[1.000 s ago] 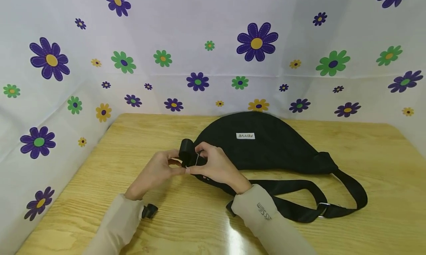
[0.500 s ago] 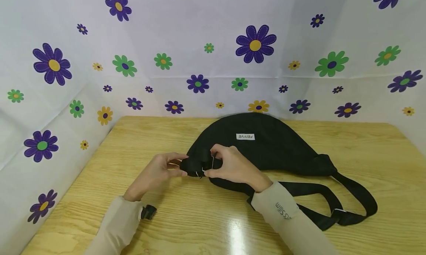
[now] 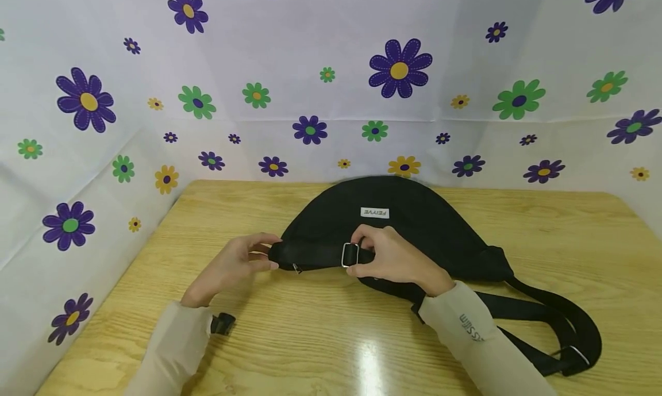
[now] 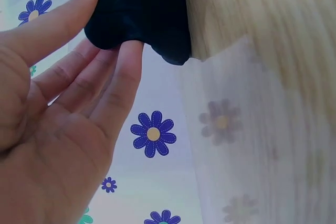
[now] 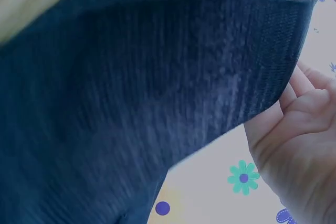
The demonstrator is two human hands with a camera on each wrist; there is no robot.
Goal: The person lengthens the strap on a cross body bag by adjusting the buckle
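Left hand [image 3: 233, 269]: your thumb and fingers pinch the bag's left end, just left of the frame's centre
Right hand [image 3: 400, 261]: your thumb and forefinger pinch the black strap [image 3: 318, 256] beside its silver slider [image 3: 350, 254], near the frame's centre; your other fingertips are mostly hidden
Bag [image 3: 408, 218]: black, dome-shaped, lying across the middle of the frame behind your hands, its pale label [image 3: 374, 213] reading upside down to you
Handling: likely light and soft, with nothing fragile showing; the body should sag if lifted by one end
Webbing: ribbed in the right wrist view, so probably bendy lengthwise, firmer across and fairly grippy
Best hold: the strap close by the slider, plus the bag's seamed end
Loop [image 3: 589, 333]: webbing curls out at the lower right, with another metal piece on it
Small black piece [image 3: 223, 323]: beside your left cuff, lower left; cannot tell what it is
Surface [image 3: 320, 338]: pale wood grain, glare at bottom centre
Room: white cloth [image 3: 289, 57] printed with flowers, behind and at the left
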